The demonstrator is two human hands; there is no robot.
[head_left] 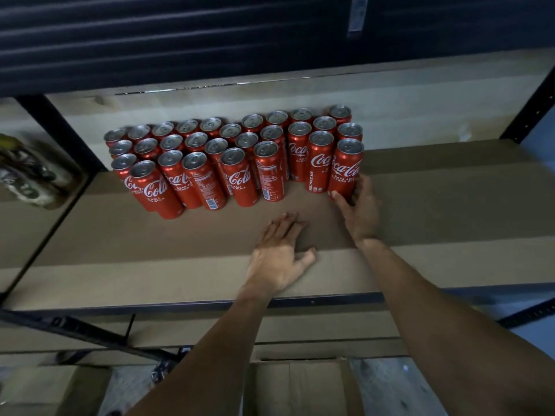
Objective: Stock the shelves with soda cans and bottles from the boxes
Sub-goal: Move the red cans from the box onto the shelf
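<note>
My right hand (362, 213) wraps the base of the slim red aluminium cola can (345, 166) at the front-right of the pack (210, 157) on the brown board shelf (450, 211); left hand (279, 256) flat, empty. I judge it full: weighty, rigid, slick, tippy; grip mid-body.

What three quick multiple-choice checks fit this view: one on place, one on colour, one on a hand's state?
1. Where does the can held by the right hand stand? A) right end of the front row B) left end C) in a box
2. The cans are: A) blue B) red C) green
3. The left hand is: A) flat on the shelf B) gripping a can C) out of view
Answers: 1 A, it closes the row's right side. 2 B, red bodies, silver tops. 3 A, its fingers lie straight, holding nothing.
</note>
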